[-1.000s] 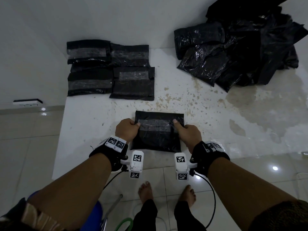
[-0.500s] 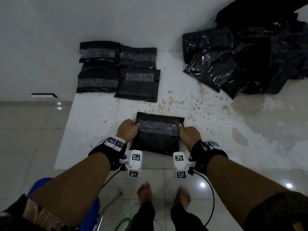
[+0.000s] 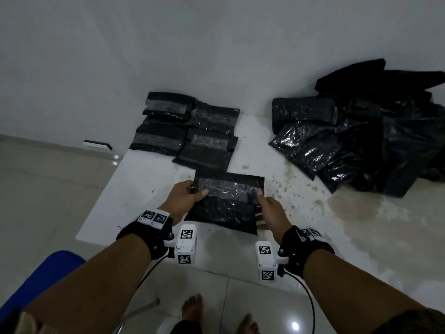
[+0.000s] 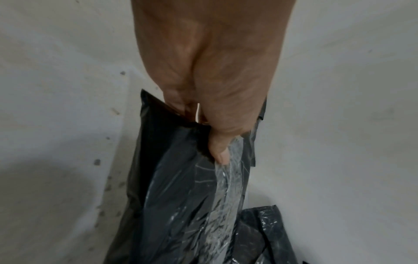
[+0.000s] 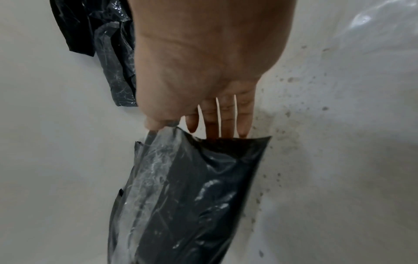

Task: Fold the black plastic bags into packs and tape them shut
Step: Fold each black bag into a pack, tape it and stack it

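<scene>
Holding taped pack (image 3: 226,201) between both hands above bench (image 3: 277,237), head view: left hand (image 3: 181,198) and right hand (image 3: 272,213) pinch opposite ends. Left wrist: thumb on the tape strip (image 4: 226,192), fingers curled underneath. Right wrist: fingers (image 5: 228,116) extended behind pack, thumb on top.

Loose black bags (image 3: 375,141): pile cut off by the head view's right edge; count unclear.
Left hand (image 4: 210,75): fingers hidden behind the taped pack (image 4: 181,205).
Taped pack: far end cut off by both wrist views' lower edges.
Stacked packs (image 3: 185,131): lower ones partly covered.
</scene>
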Action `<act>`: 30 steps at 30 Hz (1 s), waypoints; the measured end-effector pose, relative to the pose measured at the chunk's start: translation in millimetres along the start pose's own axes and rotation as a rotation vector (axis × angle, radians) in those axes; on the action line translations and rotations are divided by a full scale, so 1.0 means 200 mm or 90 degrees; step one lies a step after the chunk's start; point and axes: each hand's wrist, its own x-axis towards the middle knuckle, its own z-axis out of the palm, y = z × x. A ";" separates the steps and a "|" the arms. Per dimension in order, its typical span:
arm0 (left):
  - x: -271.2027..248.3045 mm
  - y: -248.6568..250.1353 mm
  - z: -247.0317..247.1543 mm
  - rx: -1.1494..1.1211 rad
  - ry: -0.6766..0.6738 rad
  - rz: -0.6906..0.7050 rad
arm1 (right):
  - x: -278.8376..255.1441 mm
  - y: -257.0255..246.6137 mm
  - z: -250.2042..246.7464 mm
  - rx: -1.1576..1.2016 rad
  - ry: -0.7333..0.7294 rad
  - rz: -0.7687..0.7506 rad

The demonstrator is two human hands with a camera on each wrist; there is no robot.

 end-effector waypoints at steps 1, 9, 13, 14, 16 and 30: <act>0.00 0.04 0.00 -0.016 0.009 0.003 | 0.00 -0.02 -0.01 0.018 -0.031 0.013; 0.12 0.26 -0.08 -0.105 0.035 0.054 | 0.07 -0.24 0.10 0.201 -0.227 -0.005; 0.24 0.30 -0.18 -0.071 0.036 0.055 | 0.19 -0.33 0.21 0.235 -0.192 -0.006; 0.29 0.31 -0.22 -0.058 0.033 0.045 | 0.23 -0.36 0.24 0.253 -0.181 -0.001; 0.37 0.31 -0.30 -0.035 0.040 0.019 | 0.31 -0.44 0.28 0.297 -0.165 0.001; 0.81 0.21 -0.71 0.095 -0.010 -0.049 | 1.13 -0.99 0.63 0.343 0.033 0.027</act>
